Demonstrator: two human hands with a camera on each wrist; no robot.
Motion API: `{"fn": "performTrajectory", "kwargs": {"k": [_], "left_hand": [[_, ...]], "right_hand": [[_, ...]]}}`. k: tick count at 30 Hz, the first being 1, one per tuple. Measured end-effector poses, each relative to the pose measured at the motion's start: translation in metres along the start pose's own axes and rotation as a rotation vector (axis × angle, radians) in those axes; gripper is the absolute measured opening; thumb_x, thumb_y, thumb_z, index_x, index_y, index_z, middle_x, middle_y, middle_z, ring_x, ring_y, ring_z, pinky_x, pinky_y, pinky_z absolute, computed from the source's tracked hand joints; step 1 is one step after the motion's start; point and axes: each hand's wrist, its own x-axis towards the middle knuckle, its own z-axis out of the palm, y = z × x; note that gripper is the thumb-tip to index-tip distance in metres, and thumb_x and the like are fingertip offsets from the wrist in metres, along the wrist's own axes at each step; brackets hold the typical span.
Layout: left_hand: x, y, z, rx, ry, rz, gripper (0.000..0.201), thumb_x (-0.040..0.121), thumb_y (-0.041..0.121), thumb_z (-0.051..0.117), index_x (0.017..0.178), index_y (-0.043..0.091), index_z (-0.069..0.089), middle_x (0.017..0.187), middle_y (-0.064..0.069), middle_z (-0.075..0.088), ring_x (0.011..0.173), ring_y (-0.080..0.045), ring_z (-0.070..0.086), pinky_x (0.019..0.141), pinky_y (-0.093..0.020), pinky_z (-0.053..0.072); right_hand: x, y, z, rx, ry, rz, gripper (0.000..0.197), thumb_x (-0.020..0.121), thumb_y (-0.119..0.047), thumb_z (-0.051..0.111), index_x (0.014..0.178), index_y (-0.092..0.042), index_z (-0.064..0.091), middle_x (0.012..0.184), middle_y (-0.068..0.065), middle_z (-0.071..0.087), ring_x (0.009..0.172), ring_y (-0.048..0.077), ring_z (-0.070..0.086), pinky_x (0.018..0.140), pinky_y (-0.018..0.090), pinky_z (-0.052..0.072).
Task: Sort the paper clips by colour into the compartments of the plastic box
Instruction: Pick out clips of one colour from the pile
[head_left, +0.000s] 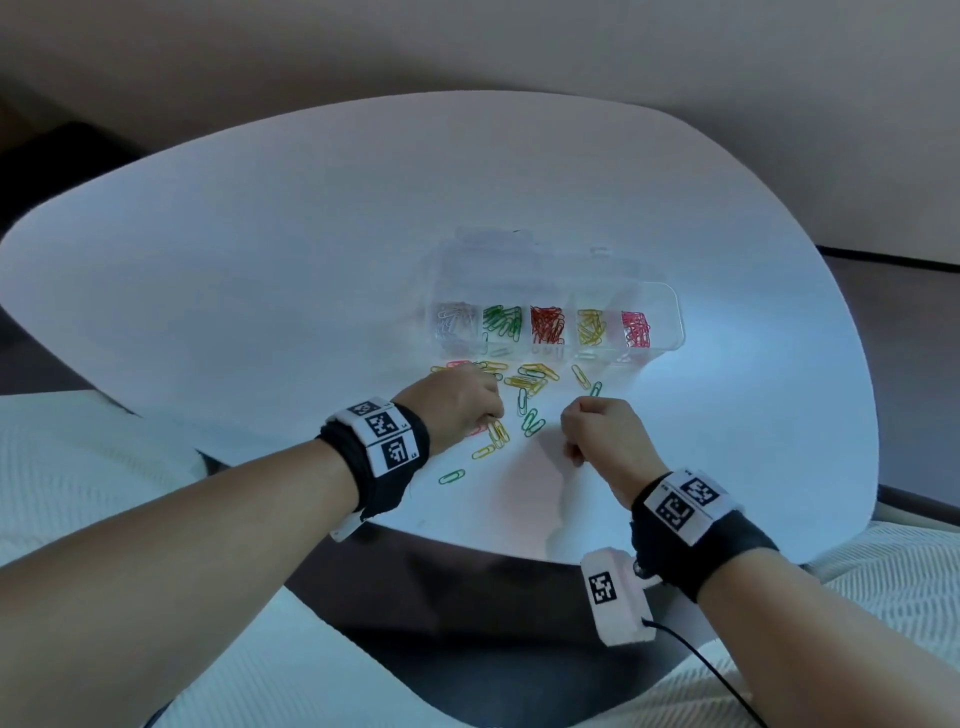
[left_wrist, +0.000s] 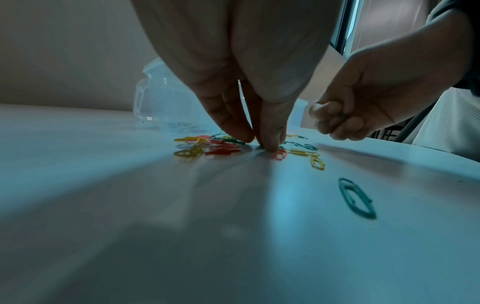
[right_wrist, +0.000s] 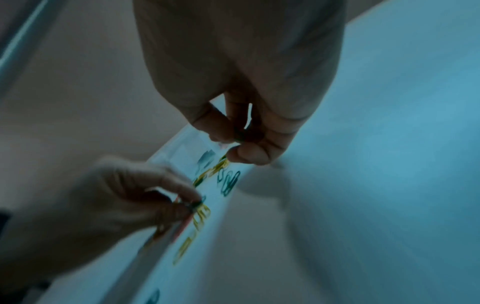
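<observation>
A clear plastic box (head_left: 673, 317) lies on the white table, its compartments holding white, green, red, yellow and pink clips from left to right. Loose yellow clips (head_left: 530, 378) and green clips (head_left: 532, 422) are scattered in front of it. My left hand (head_left: 491, 418) points down into the pile, and its thumb and fingertips (left_wrist: 270, 144) pinch a pink clip (left_wrist: 280, 154) lying on the table. To the right, my right hand (head_left: 576, 431) hovers curled just above the table, with a green clip (left_wrist: 340, 115) held inside its fingers (right_wrist: 221, 127).
A single green clip (head_left: 452, 477) and a yellow one (head_left: 483, 452) lie nearer the table's front edge. The box's open lid (head_left: 493, 249) lies flat behind the compartments. A white ribbed cloth (head_left: 78, 467) covers the area below the table on both sides.
</observation>
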Motion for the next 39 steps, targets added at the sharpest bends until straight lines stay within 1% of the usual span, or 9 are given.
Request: {"fn": "performTrajectory", "kwargs": {"k": [5,10,14,17,21,25,28,30,39], "left_hand": [[0.004,0.001,0.001,0.043,-0.036,-0.054,0.021,0.095,0.014,0.054,0.113,0.017,0.065,0.103,0.0,0.064,0.1,-0.02,0.047,0.085,-0.029,0.039],[0.005,0.011,0.001,0.064,-0.093,-0.118,0.025,0.088,0.011,0.053,0.112,0.016,0.058,0.106,0.0,0.057,0.101,-0.02,0.044,0.082,-0.028,0.036],[0.004,0.016,-0.011,-0.082,-0.033,-0.227,0.01,0.083,0.013,0.056,0.089,0.015,0.064,0.09,0.004,0.052,0.091,-0.018,0.05,0.071,-0.024,0.036],[0.005,0.019,-0.016,-0.318,0.095,-0.304,0.02,0.078,0.004,0.054,0.063,0.017,0.047,0.071,0.005,0.047,0.073,-0.017,0.045,0.058,-0.019,0.031],[0.008,0.028,-0.019,-0.519,0.08,-0.395,0.026,0.085,0.002,0.042,0.062,0.013,0.044,0.067,-0.002,0.047,0.065,-0.018,0.04,0.058,-0.029,0.032],[0.006,0.03,-0.017,-0.277,-0.038,-0.322,0.008,0.087,0.017,0.049,0.087,0.023,0.054,0.08,0.005,0.056,0.08,-0.02,0.049,0.069,-0.03,0.039],[0.003,0.025,-0.01,-0.025,-0.125,-0.215,0.035,0.096,0.031,0.045,0.13,0.04,0.048,0.113,0.004,0.06,0.106,-0.019,0.052,0.09,-0.036,0.043],[0.004,0.022,-0.007,0.123,-0.11,-0.168,0.04,0.101,0.035,0.037,0.141,0.043,0.04,0.109,0.001,0.057,0.105,-0.02,0.051,0.091,-0.033,0.04],[0.006,0.012,-0.006,0.221,-0.029,-0.208,0.022,0.097,0.035,0.048,0.11,0.033,0.066,0.105,0.004,0.06,0.104,-0.019,0.052,0.087,-0.031,0.038]], "right_hand": [[-0.002,-0.006,0.001,0.253,-0.043,0.015,0.019,0.063,0.006,0.039,0.055,-0.01,0.046,0.054,0.005,0.039,0.052,0.018,0.031,0.048,0.025,0.022],[-0.001,-0.001,0.009,-0.313,0.039,-0.146,0.006,0.082,-0.022,0.065,0.078,-0.019,0.064,0.055,-0.004,0.051,0.05,0.012,0.046,0.049,0.024,0.035],[-0.002,0.009,0.015,-0.511,0.069,-0.18,0.009,0.082,-0.034,0.07,0.089,-0.03,0.066,0.061,-0.009,0.049,0.06,0.015,0.053,0.054,0.026,0.039],[-0.002,0.009,0.016,-0.623,0.087,-0.2,0.008,0.083,-0.034,0.068,0.089,-0.029,0.07,0.076,-0.003,0.061,0.072,0.021,0.061,0.06,0.028,0.046],[-0.003,0.006,0.015,-0.73,0.101,-0.224,0.011,0.083,-0.032,0.065,0.092,-0.026,0.07,0.086,0.0,0.066,0.077,0.023,0.063,0.062,0.028,0.047],[-0.006,0.004,0.014,-0.752,0.103,-0.227,0.018,0.083,-0.035,0.066,0.1,-0.031,0.07,0.091,-0.002,0.064,0.085,0.023,0.063,0.066,0.028,0.046],[-0.006,0.003,0.014,-0.782,0.089,-0.195,0.015,0.082,-0.034,0.066,0.095,-0.029,0.072,0.093,0.001,0.068,0.082,0.024,0.064,0.068,0.028,0.049],[-0.006,0.003,0.015,-0.799,0.072,-0.171,0.013,0.08,-0.033,0.065,0.089,-0.026,0.07,0.086,0.0,0.066,0.078,0.024,0.064,0.065,0.028,0.049],[-0.006,0.013,0.012,-0.958,0.063,-0.136,0.023,0.085,-0.036,0.046,0.08,-0.015,0.054,0.075,0.001,0.055,0.067,0.025,0.055,0.06,0.027,0.042]]}}
